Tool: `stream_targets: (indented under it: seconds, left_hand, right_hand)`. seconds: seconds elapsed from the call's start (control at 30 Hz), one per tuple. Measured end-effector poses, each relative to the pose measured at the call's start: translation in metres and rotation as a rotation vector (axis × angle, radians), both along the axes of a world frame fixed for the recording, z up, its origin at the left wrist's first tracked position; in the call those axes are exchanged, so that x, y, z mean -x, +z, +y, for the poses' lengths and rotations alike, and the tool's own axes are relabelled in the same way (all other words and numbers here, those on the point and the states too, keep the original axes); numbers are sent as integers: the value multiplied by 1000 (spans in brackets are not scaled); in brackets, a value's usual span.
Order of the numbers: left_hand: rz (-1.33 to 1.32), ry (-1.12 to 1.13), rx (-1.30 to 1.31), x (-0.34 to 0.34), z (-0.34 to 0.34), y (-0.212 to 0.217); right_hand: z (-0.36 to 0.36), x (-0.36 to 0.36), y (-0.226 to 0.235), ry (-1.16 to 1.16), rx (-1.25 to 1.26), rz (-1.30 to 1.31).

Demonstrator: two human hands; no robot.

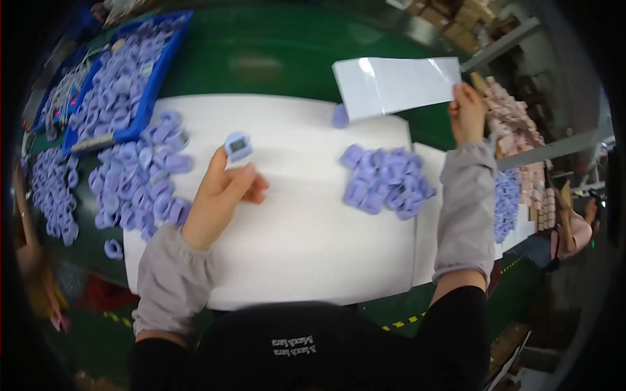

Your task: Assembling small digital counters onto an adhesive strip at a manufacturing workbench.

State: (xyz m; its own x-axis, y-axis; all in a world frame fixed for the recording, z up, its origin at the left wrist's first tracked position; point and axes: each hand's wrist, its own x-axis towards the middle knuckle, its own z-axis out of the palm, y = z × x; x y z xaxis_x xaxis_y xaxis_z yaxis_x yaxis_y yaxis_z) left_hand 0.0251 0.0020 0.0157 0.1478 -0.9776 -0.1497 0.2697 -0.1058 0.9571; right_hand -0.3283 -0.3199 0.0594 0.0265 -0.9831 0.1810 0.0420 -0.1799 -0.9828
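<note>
1. Clip: pinched by the left hand above the white sheet, window up; a light fingertip hold suits it.
2. Right hand: grasps a plastic sleeve by its edge, raised.
3. Room: bare sheet lies between the left pile and the right pile; blue tray borders far left.

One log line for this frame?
left hand: holds purple part | right hand: holds white sheet | piles: left, right
</note>
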Motion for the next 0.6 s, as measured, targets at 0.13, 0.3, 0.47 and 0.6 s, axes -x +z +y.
stream_targets:
  seconds: [0.13,0.3,0.47,0.6]
  left_hand:
    - [-36,7,-64,1,2,-7]
    - [-52,-68,-54,7,-4,-6]
    - [-86,-46,-64,7,-5,-14]
    - [-107,-78,-32,5,0,-13]
  right_hand:
    - [-48,56,-31,-371,-169,6]
    - [-65,120,-52,-673,-151,459]
    - [-17,73,-78,-350,47,666]
    - [-5,74,-60,-316,237,895]
